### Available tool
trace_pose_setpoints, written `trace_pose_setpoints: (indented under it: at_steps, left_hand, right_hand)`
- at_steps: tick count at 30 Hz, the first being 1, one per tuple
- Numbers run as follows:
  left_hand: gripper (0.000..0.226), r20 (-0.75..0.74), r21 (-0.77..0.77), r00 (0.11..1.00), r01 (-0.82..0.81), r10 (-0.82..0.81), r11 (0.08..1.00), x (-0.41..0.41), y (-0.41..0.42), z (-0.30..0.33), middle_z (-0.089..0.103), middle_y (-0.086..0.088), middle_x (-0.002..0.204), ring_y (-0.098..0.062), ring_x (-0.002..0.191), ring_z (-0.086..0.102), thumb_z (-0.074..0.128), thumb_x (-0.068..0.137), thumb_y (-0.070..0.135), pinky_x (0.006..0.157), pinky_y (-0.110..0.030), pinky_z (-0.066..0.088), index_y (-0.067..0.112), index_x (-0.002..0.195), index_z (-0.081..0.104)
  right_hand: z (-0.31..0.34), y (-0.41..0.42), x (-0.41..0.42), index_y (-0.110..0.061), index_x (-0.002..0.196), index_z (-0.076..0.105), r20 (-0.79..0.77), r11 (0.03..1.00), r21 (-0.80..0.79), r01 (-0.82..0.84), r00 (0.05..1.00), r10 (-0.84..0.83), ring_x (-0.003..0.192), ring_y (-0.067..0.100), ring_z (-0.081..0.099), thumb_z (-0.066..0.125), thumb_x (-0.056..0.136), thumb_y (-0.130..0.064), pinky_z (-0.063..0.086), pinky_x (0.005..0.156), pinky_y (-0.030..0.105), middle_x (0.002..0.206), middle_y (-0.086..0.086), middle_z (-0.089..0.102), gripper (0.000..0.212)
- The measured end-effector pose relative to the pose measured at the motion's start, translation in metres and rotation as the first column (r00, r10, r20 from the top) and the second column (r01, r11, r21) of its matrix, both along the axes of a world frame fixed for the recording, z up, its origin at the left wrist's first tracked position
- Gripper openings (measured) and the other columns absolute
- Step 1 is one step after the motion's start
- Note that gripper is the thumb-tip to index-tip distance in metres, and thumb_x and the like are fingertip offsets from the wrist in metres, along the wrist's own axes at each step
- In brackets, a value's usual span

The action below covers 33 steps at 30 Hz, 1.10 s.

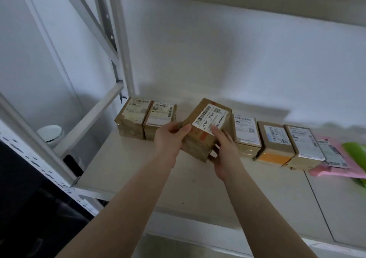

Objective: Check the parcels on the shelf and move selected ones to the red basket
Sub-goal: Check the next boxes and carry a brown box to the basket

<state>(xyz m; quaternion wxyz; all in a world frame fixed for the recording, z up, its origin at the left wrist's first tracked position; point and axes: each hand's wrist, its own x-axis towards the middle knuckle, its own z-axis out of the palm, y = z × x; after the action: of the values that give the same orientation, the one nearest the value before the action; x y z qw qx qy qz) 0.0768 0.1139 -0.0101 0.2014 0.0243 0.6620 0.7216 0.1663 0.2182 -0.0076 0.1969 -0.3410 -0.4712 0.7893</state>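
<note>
Two bare hands grip one taped brown cardboard parcel (206, 128), tilted up off the pale shelf board (138, 178) so its white label faces the person. The left hand (170, 137) clasps its left edge, thumb on top; the right hand (223, 147) cups the lower right corner, fingers (214, 129) pressing the label. To check it well, I'd say keep it tilted to the light and read the code before deciding. Left of the fingers stand two more brown boxes (145, 117); right of them runs a row of three labelled boxes (275, 141), then a pink mailer bag (340, 164) and something green (356, 149). No red basket is in view. White wall behind, grey steel uprights (120, 40) at left.
</note>
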Motion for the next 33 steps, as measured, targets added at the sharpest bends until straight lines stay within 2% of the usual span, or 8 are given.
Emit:
trace_pose_setpoints:
  at_steps: [3, 6, 9, 11, 15, 21, 25, 33]
  left_hand:
    - [0.039, -0.155, -0.234, 0.987, -0.077, 0.041, 0.969, -0.011, -0.002, -0.007, 0.069, 0.006, 0.101, -0.015, 0.097, 0.066, 0.079, 0.076, 0.036, 0.088, -0.037, 0.055, 0.020, 0.110, 0.066]
    - [0.066, -0.378, -0.507, 0.925, -0.173, -0.038, 0.844, -0.026, -0.004, -0.009, 0.062, 0.002, 0.125, -0.018, 0.113, 0.059, 0.074, 0.075, 0.052, 0.095, -0.035, 0.049, 0.020, 0.130, 0.057]
    - [0.088, -0.451, -0.678, 0.870, -0.188, -0.200, 0.711, -0.050, 0.001, -0.016, 0.040, -0.005, 0.152, -0.026, 0.144, 0.030, 0.063, 0.078, 0.065, 0.116, -0.042, 0.026, 0.013, 0.145, 0.041]
    - [0.094, -0.422, -0.755, 0.851, -0.140, -0.313, 0.640, -0.063, 0.006, -0.022, 0.026, -0.009, 0.160, -0.029, 0.150, 0.012, 0.054, 0.082, 0.069, 0.120, -0.045, 0.014, 0.009, 0.150, 0.030]
    - [0.080, -0.435, -0.789, 0.821, -0.151, -0.369, 0.595, -0.072, 0.012, -0.031, 0.027, -0.011, 0.158, -0.030, 0.148, 0.015, 0.049, 0.089, 0.061, 0.119, -0.046, 0.018, 0.005, 0.145, 0.038]
    - [0.052, -0.483, -0.768, 0.804, -0.199, -0.348, 0.608, -0.072, 0.012, -0.037, 0.033, -0.010, 0.156, -0.030, 0.147, 0.020, 0.050, 0.093, 0.052, 0.117, -0.046, 0.024, 0.007, 0.118, 0.060]
    - [0.051, -0.483, -0.763, 0.805, -0.194, -0.345, 0.616, -0.072, 0.011, -0.036, 0.031, -0.009, 0.157, -0.030, 0.147, 0.019, 0.050, 0.094, 0.050, 0.118, -0.046, 0.022, 0.007, 0.119, 0.060]
    - [0.055, -0.460, -0.761, 0.826, -0.177, -0.326, 0.624, -0.071, 0.011, -0.033, 0.028, -0.010, 0.159, -0.030, 0.149, 0.015, 0.051, 0.094, 0.049, 0.121, -0.043, 0.015, 0.007, 0.129, 0.056]
  right_hand:
    - [0.004, 0.008, -0.011, -0.023, 0.122, 0.065, 0.070, 0.999, -0.021, -0.044, 0.996, 0.045, 0.093, 0.016, 0.068, 0.069, 0.089, -0.031, 0.052, 0.065, 0.029, 0.108, 0.002, 0.074, 0.035]
    - [0.003, 0.015, -0.024, -0.021, 0.121, 0.065, 0.110, 0.998, -0.052, -0.034, 0.993, 0.040, 0.079, 0.014, 0.069, 0.066, 0.090, -0.032, 0.051, 0.048, 0.020, 0.095, 0.000, 0.073, 0.032]
    - [-0.002, 0.022, -0.040, -0.019, 0.126, 0.063, 0.139, 0.998, -0.052, -0.024, 0.990, 0.031, 0.081, 0.018, 0.069, 0.066, 0.090, -0.035, 0.050, 0.044, 0.020, 0.100, 0.003, 0.073, 0.039]
    - [-0.005, 0.024, -0.050, -0.019, 0.124, 0.064, 0.146, 0.998, -0.050, -0.025, 0.989, 0.032, 0.081, 0.018, 0.069, 0.065, 0.092, -0.036, 0.052, 0.046, 0.021, 0.098, 0.003, 0.073, 0.036]
    - [-0.009, 0.024, -0.065, -0.017, 0.125, 0.064, 0.149, 0.996, -0.004, -0.086, 0.985, 0.085, 0.078, 0.012, 0.068, 0.052, 0.100, -0.030, 0.050, 0.045, 0.017, 0.092, -0.002, 0.073, 0.030]
    - [-0.017, 0.017, -0.076, -0.021, 0.130, 0.059, 0.153, 0.980, 0.104, -0.168, 0.977, 0.152, 0.082, 0.009, 0.067, 0.047, 0.103, -0.025, 0.052, 0.053, 0.018, 0.097, -0.004, 0.070, 0.030]
    - [-0.017, 0.018, -0.078, -0.021, 0.129, 0.058, 0.159, 0.970, 0.138, -0.198, 0.972, 0.176, 0.083, 0.008, 0.066, 0.046, 0.104, -0.025, 0.052, 0.051, 0.015, 0.099, -0.004, 0.070, 0.029]
    - [-0.019, 0.014, -0.078, -0.027, 0.117, 0.057, 0.181, 0.963, 0.193, -0.190, 0.971, 0.155, 0.090, 0.011, 0.067, 0.047, 0.103, -0.030, 0.053, 0.066, 0.022, 0.108, 0.000, 0.070, 0.018]
